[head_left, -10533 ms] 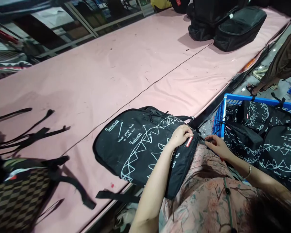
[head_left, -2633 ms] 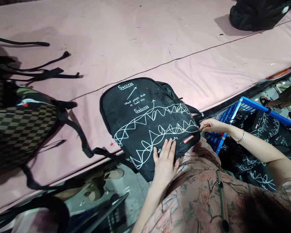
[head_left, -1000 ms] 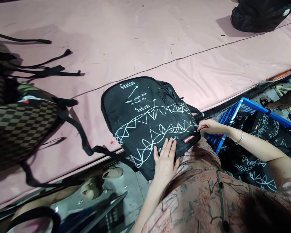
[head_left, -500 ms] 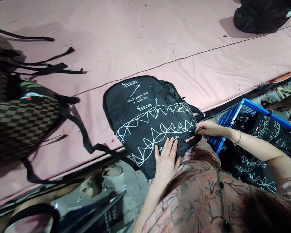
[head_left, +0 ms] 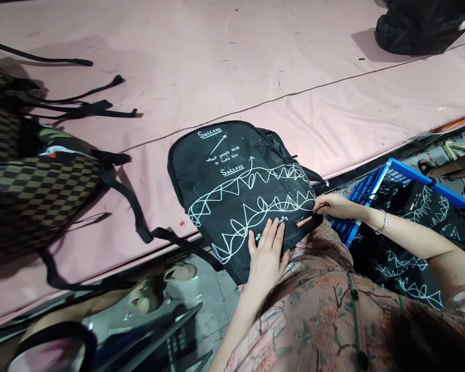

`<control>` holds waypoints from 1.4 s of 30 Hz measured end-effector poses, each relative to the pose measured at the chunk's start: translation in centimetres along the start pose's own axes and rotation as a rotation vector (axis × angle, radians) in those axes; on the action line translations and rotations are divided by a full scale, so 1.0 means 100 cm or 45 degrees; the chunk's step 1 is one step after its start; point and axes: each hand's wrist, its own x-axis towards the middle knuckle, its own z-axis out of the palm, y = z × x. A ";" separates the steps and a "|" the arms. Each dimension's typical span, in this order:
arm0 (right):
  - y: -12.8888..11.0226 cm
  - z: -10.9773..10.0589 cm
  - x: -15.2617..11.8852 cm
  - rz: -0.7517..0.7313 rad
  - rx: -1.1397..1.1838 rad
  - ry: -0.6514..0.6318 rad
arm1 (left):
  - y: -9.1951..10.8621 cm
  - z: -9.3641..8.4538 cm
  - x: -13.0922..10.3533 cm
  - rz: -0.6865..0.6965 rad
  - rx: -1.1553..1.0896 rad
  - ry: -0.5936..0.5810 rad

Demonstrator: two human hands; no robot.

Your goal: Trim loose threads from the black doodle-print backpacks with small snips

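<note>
The black backpack (head_left: 225, 196) overhangs the near edge of the bench (head_left: 158, 46), its lower front under the flat, outstretched left hand (head_left: 266, 256); at its side, the right hand (head_left: 333, 205) pinches a small dark item (head_left: 323, 207), perhaps a zip pull.

Pink floral top (head_left: 321, 305) w/ grn trim (head_left: 357, 330), blk buttons (head_left: 354, 294); silver bracelet (head_left: 384, 222), R wrist (head_left: 372, 217)
</note>
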 end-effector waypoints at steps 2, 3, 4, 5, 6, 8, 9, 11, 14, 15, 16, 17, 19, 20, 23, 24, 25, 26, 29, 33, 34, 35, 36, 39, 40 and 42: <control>0.001 0.000 0.000 0.003 0.001 0.003 | 0.000 0.000 0.000 -0.001 -0.009 0.006; 0.001 0.000 0.000 0.006 0.003 0.003 | 0.000 -0.001 0.000 -0.002 -0.015 0.008; 0.002 -0.001 -0.001 0.011 0.008 -0.002 | 0.000 -0.001 0.000 -0.001 -0.019 0.009; 0.002 -0.002 -0.001 0.017 0.017 -0.010 | 0.000 -0.001 0.000 -0.001 -0.022 0.011; 0.003 -0.003 -0.001 0.024 0.027 -0.020 | 0.000 -0.001 0.000 0.000 -0.023 0.013; 0.004 -0.005 -0.001 0.033 0.042 -0.039 | 0.000 -0.002 0.000 0.000 -0.019 0.012; 0.004 -0.005 -0.001 0.033 0.043 -0.046 | 0.000 -0.002 0.000 0.000 -0.017 0.009; 0.002 -0.005 -0.001 0.033 0.033 -0.051 | 0.000 -0.001 0.000 -0.002 -0.017 0.008; -0.003 -0.004 0.000 0.039 0.010 -0.065 | 0.000 -0.001 0.000 -0.003 -0.027 0.018; -0.005 -0.004 0.001 0.046 -0.003 -0.067 | 0.000 -0.001 0.000 -0.002 -0.031 0.021; -0.006 -0.003 0.001 0.052 -0.015 -0.069 | 0.000 -0.001 0.000 -0.001 -0.034 0.022; -0.008 -0.003 0.001 0.057 -0.027 -0.069 | 0.000 -0.001 0.000 0.001 -0.037 0.024; -0.010 -0.002 0.002 0.056 -0.045 -0.068 | 0.000 -0.001 -0.001 0.005 -0.038 0.027; -0.010 -0.001 0.002 0.049 -0.048 -0.065 | 0.000 -0.001 -0.001 0.007 -0.038 0.030; -0.008 0.002 0.002 0.011 -0.042 -0.037 | -0.001 -0.001 -0.001 0.006 -0.035 0.033; -0.007 0.003 0.002 -0.003 -0.037 -0.023 | -0.001 -0.001 -0.001 0.005 -0.034 0.031; -0.006 0.004 0.001 -0.016 -0.033 -0.010 | -0.001 -0.001 -0.001 0.005 -0.034 0.030; -0.005 0.005 0.001 -0.026 -0.033 0.002 | -0.001 -0.001 -0.001 0.006 -0.035 0.029; -0.004 0.006 0.000 -0.030 -0.046 0.027 | 0.000 -0.001 -0.001 0.007 -0.035 0.026; -0.002 0.005 0.000 -0.015 -0.028 0.012 | -0.001 -0.001 -0.001 0.007 -0.040 0.036; -0.002 0.004 0.000 -0.004 -0.019 -0.007 | -0.001 -0.001 -0.001 0.008 -0.041 0.038; -0.002 0.004 0.001 0.012 -0.011 -0.028 | -0.001 -0.001 -0.001 0.007 -0.042 0.037; -0.002 0.003 0.001 0.027 -0.005 -0.048 | -0.001 -0.001 -0.001 0.004 -0.041 0.033; -0.004 0.002 0.002 0.056 -0.020 -0.062 | 0.000 -0.001 -0.001 -0.004 -0.034 0.024; -0.005 0.002 0.002 0.055 -0.030 -0.057 | 0.000 -0.001 -0.001 -0.005 -0.032 0.027; -0.008 0.003 0.003 0.040 -0.052 -0.044 | 0.001 -0.001 -0.001 -0.003 -0.033 0.040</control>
